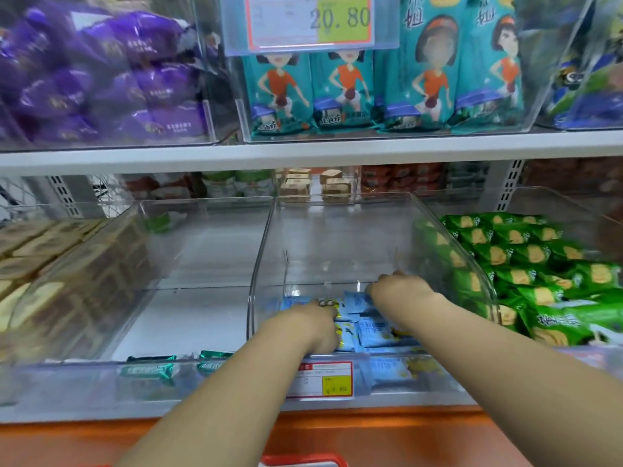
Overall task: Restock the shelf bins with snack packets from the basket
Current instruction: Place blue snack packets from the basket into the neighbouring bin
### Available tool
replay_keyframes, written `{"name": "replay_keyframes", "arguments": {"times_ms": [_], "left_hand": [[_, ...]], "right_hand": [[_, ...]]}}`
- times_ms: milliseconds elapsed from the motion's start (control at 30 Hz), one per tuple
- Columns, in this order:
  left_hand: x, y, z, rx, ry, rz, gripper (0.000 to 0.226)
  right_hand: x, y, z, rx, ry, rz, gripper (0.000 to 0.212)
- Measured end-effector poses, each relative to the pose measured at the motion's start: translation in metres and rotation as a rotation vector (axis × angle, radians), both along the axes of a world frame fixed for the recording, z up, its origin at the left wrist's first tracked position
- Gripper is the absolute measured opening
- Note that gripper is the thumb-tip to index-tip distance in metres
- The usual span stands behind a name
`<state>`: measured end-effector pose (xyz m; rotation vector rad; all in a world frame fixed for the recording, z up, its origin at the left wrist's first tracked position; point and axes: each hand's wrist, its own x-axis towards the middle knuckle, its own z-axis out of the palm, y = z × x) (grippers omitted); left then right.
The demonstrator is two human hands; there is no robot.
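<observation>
While reaching over the front lip of the clear bin, the left hand and right hand rest among the blue packets heaped at its front, likely bunching them forward for shoppers (the fingers are hidden, so I cannot tell their grip).

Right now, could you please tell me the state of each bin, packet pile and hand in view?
Middle bin, mostly empty.
Light-blue packets, few, loose at its front.
Left hand, among those packets, grip hidden.
Right hand, on packets further back, grip hidden.
Bin left of it, nearly empty, two teal packets in front.
Green packets, piled high on the right.
Basket, only red rim visible.
</observation>
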<state>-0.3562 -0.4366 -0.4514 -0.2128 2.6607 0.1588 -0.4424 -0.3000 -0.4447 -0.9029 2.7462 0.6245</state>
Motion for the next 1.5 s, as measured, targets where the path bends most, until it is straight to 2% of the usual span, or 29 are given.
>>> {"name": "replay_keyframes", "arguments": {"times_ms": [67,133,233,500,633,767,867,967,1067,1167,1233,1333,1500], "left_hand": [[0.001,-0.001,-0.001,-0.003,0.009,0.000,0.059],[0.001,-0.001,0.000,-0.002,0.011,0.001,0.058],[0.002,0.000,0.002,-0.012,-0.005,-0.003,0.059],[0.002,0.003,0.001,-0.060,-0.055,0.020,0.060],[0.000,0.003,-0.001,-0.076,-0.071,0.035,0.061],[0.005,0.004,0.010,-0.045,-0.043,0.020,0.048],[0.015,0.003,0.031,0.069,0.118,0.072,0.043],[0.042,0.007,0.061,0.210,0.457,0.096,0.046],[0.093,0.008,0.077,0.314,0.799,0.064,0.038],[0.157,-0.004,0.072,0.358,0.943,0.125,0.028],[0.198,-0.013,0.053,0.357,0.918,0.211,0.028],[0.254,-0.022,0.003,0.317,0.823,0.362,0.038],[0.319,-0.024,-0.088,0.185,0.609,0.470,0.026]], "right_hand": [[0.003,0.000,0.002,0.001,-0.127,0.011,0.070],[0.008,0.002,0.004,-0.008,-0.207,0.007,0.079],[0.008,0.009,0.003,-0.019,-0.258,-0.015,0.079],[0.012,0.017,-0.006,0.046,-0.222,-0.045,0.088],[0.013,0.015,-0.008,0.031,-0.228,-0.058,0.086],[0.016,0.018,0.000,-0.073,-0.201,-0.057,0.079],[0.034,0.024,0.024,-0.252,-0.085,0.037,0.076],[0.065,0.034,0.047,-0.474,0.163,0.206,0.059],[0.100,0.048,0.055,-0.733,0.335,0.371,0.043],[0.141,0.055,0.046,-0.944,0.420,0.482,0.031],[0.171,0.053,0.027,-0.992,0.366,0.520,0.029],[0.221,0.044,-0.023,-0.914,0.196,0.545,0.028],[0.278,0.031,-0.099,-0.753,-0.100,0.463,0.027]]}}
